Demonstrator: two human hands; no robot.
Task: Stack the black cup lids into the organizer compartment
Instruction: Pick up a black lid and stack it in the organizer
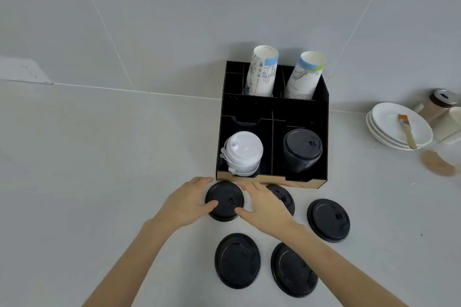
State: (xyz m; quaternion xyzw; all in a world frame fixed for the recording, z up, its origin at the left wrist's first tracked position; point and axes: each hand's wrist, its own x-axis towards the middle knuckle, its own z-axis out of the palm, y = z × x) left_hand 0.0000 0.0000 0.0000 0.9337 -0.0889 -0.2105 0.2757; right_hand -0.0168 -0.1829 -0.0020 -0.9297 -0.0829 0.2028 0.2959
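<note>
The pale worktop (87,157) runs back to a tiled wall and lies broad and bare on the left, while its right edge is crowded by a stack of white plates (389,132) with a brush (407,129) across the top one. The black organizer (273,104) stands against the wall; two sleeves of paper cups (262,72) lean in its rear compartments, a stack of white lids (243,153) fills the front left compartment, and a stack of black lids (302,149) sits in the front right one with free room around it. Just before the organizer's front edge, the left hand (185,203) and right hand (268,207) close from either side on one black lid (225,200), thumbs and fingers on its rim, each grip holding it. Four loose black lids (328,219) lie flat nearby, apart from one another, one partly hidden under the right hand.
</note>
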